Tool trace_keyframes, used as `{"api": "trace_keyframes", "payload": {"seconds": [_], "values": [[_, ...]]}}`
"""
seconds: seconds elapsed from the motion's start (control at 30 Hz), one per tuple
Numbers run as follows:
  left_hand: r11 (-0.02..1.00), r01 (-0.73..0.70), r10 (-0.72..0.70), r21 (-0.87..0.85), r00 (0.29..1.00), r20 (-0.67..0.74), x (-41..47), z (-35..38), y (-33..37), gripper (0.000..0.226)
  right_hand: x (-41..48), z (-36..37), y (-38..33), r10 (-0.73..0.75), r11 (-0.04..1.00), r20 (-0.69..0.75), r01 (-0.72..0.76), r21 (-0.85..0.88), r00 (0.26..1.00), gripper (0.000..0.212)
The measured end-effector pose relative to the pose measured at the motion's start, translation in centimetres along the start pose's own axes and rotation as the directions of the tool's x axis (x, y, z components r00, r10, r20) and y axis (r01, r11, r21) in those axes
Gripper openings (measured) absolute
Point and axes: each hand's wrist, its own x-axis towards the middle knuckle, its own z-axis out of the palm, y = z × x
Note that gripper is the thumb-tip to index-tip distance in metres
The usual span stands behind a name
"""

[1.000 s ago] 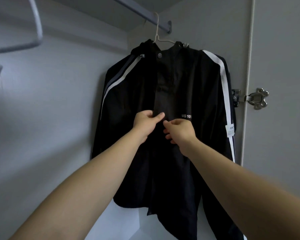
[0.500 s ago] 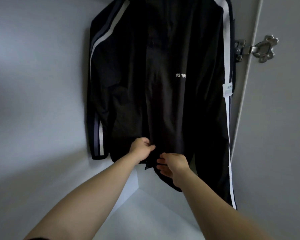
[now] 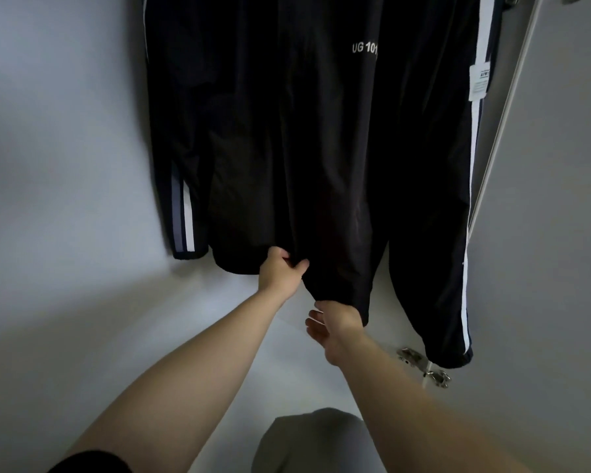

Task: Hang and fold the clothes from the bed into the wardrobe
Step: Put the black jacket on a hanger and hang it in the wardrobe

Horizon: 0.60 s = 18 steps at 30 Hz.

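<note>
A black jacket (image 3: pixel 304 138) with white and grey sleeve stripes and white chest lettering hangs inside the wardrobe; its hanger is out of view above. My left hand (image 3: pixel 280 268) pinches the bottom hem of the left front panel. Lower and to the right, my right hand (image 3: pixel 331 324) holds the hem of the right front panel, with its fingertips tucked under the cloth. Both sleeves hang straight down at the sides.
The white wardrobe wall (image 3: pixel 65 131) is at the left and the floor panel (image 3: pixel 123 336) below. The door edge (image 3: pixel 512 97) runs down the right, with a metal hinge (image 3: pixel 423 365) near the sleeve cuff. A grey rounded thing (image 3: pixel 307 442) sits at the bottom.
Both hands slid down the jacket front from chest height to the bottom hem. The view tilted down, so the rail and hanger left the frame.
</note>
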Motion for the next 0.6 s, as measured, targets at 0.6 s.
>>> {"api": "trace_keyframes", "payload": {"seconds": [0.6], "values": [[0.994, -0.107, 0.101, 0.014, 0.964, 0.248, -0.4, -1.7, 0.2, 0.018, 3.5, 2.1, 3.7, 0.112, 0.865, 0.062, -0.128, 0.485, 0.992, 0.039]]}}
